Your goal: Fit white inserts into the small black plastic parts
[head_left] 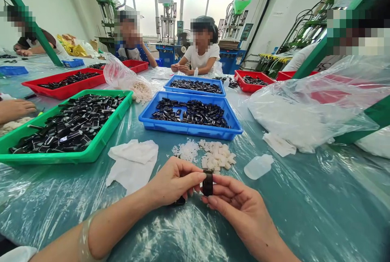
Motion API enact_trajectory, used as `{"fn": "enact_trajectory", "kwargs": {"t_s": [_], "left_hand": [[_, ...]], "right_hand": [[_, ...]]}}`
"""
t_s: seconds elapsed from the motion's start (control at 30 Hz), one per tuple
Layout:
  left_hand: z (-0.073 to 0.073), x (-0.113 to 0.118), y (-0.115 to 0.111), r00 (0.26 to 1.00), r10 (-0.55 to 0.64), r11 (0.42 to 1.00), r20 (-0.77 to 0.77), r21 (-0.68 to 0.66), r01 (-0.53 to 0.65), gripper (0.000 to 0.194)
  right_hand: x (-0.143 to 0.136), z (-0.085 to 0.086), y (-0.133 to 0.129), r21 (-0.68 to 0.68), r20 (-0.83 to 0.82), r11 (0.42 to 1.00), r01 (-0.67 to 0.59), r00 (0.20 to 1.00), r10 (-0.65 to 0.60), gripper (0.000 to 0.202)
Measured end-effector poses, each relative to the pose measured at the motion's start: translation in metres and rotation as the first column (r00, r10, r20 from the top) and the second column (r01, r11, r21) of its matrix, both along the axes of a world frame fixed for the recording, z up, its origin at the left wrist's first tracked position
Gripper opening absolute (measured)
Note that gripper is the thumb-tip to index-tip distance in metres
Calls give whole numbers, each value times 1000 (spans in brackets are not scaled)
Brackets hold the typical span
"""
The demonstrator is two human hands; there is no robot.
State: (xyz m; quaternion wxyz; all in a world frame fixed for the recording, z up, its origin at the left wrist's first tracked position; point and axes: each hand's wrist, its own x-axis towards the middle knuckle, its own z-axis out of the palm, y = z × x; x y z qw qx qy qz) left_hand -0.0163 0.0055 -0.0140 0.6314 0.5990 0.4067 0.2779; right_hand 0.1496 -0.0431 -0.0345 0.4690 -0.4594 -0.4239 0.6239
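Note:
A small glossy black part point(207, 183) is held upright between my two hands, above the plastic-covered table. My left hand point(175, 180) pinches its upper left side with the thumb. On the other side, the fingertips of my right hand point(236, 201) grip its right edge. Another dark piece point(179, 201) shows partly beneath my left hand, mostly hidden. Just beyond my hands lie a pile of white translucent bits point(186, 150) and a pile of cream-coloured pieces point(217, 156).
Blue trays point(190, 129) and a green tray point(88, 155) hold black parts. A white cloth point(132, 162) lies left, a squeeze bottle point(258, 167) right. Plastic bags point(310, 111) lie at right. People sit around the table; green frame bars cross overhead and at both sides.

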Motion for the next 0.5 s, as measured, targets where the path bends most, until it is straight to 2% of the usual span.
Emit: {"fn": "enact_trajectory", "kwargs": {"t_s": [0.27, 0.5], "left_hand": [[1, 2, -1, 1000, -12, 1000, -17, -21, 12, 31], [-2, 1, -2, 999, -28, 999, -31, -45, 27, 29]], "right_hand": [[-4, 1, -3, 50, 23, 998, -30, 999, 29, 33], [4, -6, -4, 153, 288, 980, -125, 955, 77, 30]]}}
